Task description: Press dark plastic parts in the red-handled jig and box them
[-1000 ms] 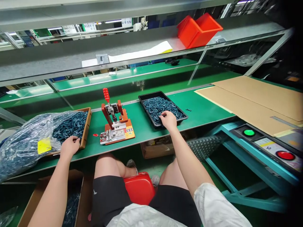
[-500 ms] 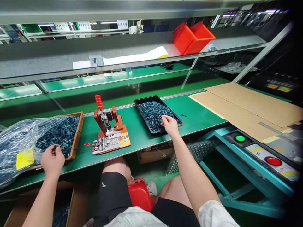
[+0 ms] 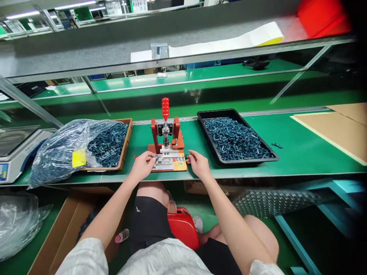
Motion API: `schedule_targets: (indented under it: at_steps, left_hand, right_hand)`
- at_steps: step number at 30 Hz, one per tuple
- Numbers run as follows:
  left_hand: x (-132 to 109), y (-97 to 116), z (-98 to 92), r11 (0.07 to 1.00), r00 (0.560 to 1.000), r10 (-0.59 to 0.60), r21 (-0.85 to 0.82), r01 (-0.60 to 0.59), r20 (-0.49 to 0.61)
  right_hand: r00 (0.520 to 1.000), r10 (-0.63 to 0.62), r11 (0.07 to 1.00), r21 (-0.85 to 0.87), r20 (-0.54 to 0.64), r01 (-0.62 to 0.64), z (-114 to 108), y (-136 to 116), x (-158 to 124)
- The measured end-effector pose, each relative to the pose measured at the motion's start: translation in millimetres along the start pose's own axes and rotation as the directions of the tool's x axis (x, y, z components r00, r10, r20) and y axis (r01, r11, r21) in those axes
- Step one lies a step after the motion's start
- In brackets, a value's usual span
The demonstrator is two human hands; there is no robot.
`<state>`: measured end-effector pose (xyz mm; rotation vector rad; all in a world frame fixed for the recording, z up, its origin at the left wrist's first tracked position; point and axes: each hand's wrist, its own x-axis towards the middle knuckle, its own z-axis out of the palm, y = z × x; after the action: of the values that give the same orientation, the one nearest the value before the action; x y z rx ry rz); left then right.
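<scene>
Nearest: red stool (image 3: 183, 229) btwn legs; cardboard box (image 3: 60, 233) under bench, L side. At front of green bench (image 3: 309, 160): L hand (image 3: 142, 167) at L side of hand press (image 3: 166, 131), fingers curled, tips by its metal fixture (image 3: 166, 162); can't tell if gripping anything. R hand (image 3: 198, 164) just beside press's R side, thumb & fingertips close together; can't tell if they hold a pc. Press stands btwn 2 trays, red handle (image 3: 165, 109) up. L: brown tray (image 3: 124, 152), dark-blue parts (image 3: 107, 144) partly under clear bag (image 3: 59, 151) w/ yellow label (image 3: 78, 158). R: black tray (image 3: 246, 160) w/ sm. dark-teal pcs (image 3: 232, 139); loose bit (image 3: 277, 145) off its R side. Farther: shelf (image 3: 86, 49) w/ white strip (image 3: 218, 44), red bin (image 3: 323, 19).
</scene>
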<state>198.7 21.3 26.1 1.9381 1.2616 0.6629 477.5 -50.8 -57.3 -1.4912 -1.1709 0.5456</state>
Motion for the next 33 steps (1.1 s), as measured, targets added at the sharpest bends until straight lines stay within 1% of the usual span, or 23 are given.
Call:
schedule_targets:
  at_steps: [2, 4, 5, 8, 10, 12, 14, 15, 17, 19, 21, 23, 25, 28, 33]
  left_hand:
    - [10, 3, 3.9, 0.994, 0.997, 0.074, 0.081, -0.075, 0.007]
    - [17, 5, 6.8, 0.972, 0.988, 0.152, 0.186, -0.147, -0.013]
    - [20, 6, 8.8, 0.960, 0.985, 0.169, 0.228, -0.161, -0.018]
    - [26, 10, 17.7, 0.951, 0.993, 0.119, 0.288, -0.112, -0.007]
    - [28, 11, 24.3, 0.939, 0.996, 0.088, 0.333, -0.089, 0.019]
    - [32, 10, 29.4, 0.919, 0.995, 0.090, 0.381, -0.099, 0.040]
    - [35, 8, 32.2, 0.903, 0.993, 0.098, 0.414, -0.115, 0.061]
    - [37, 6, 32.9, 0.897, 0.993, 0.099, 0.425, -0.119, 0.069]
    - [40, 6, 33.4, 0.889, 0.993, 0.095, 0.442, -0.119, 0.074]
    - [39, 7, 33.1, 0.880, 0.991, 0.107, 0.457, -0.130, 0.075]
    - [37, 10, 32.4, 0.864, 0.985, 0.146, 0.474, -0.172, 0.091]
    - [34, 11, 31.4, 0.847, 0.973, 0.192, 0.480, -0.230, 0.128]
    - [34, 11, 30.2, 0.847, 0.963, 0.212, 0.462, -0.265, 0.165]
    - [35, 7, 28.8, 0.863, 0.965, 0.187, 0.439, -0.250, 0.181]
    - [40, 5, 31.9, 0.876, 0.976, 0.134, 0.439, -0.198, 0.173]
  right_hand:
    - [0.999, 0.003, 1.000, -0.017, -0.032, -0.004, 6, 8, 3]
    - [0.998, 0.037, 0.999, 0.020, -0.052, -0.036, 6, 12, 3]
    - [0.996, 0.062, 0.997, 0.051, -0.062, -0.058, 5, 13, 2]
    - [0.990, 0.099, 0.990, 0.107, -0.101, -0.088, 1, 10, -2]
    - [0.986, 0.053, 0.998, 0.045, -0.158, -0.046, -2, 5, -4]
    - [0.971, -0.031, 0.996, -0.085, -0.239, 0.011, -5, 1, -4]
    - [0.954, -0.061, 0.983, -0.182, -0.294, 0.006, -8, -1, -4]
    - [0.954, -0.038, 0.980, -0.196, -0.297, -0.022, -9, -2, -3]
    - [0.965, 0.036, 0.978, -0.188, -0.261, -0.087, -10, -4, -3]
    - [0.977, 0.060, 0.977, -0.188, -0.206, -0.100, -11, -6, -4]
    - [0.982, 0.029, 0.979, -0.193, -0.188, -0.065, -11, -5, -6]
    - [0.978, 0.000, 0.981, -0.190, -0.209, -0.040, -11, -1, -7]
    - [0.972, -0.003, 0.982, -0.186, -0.235, -0.042, -10, 5, -6]
    - [0.975, -0.011, 0.985, -0.171, -0.223, -0.028, -9, 10, -5]
    - [0.990, -0.055, 0.993, -0.113, -0.130, 0.040, -5, 8, -6]
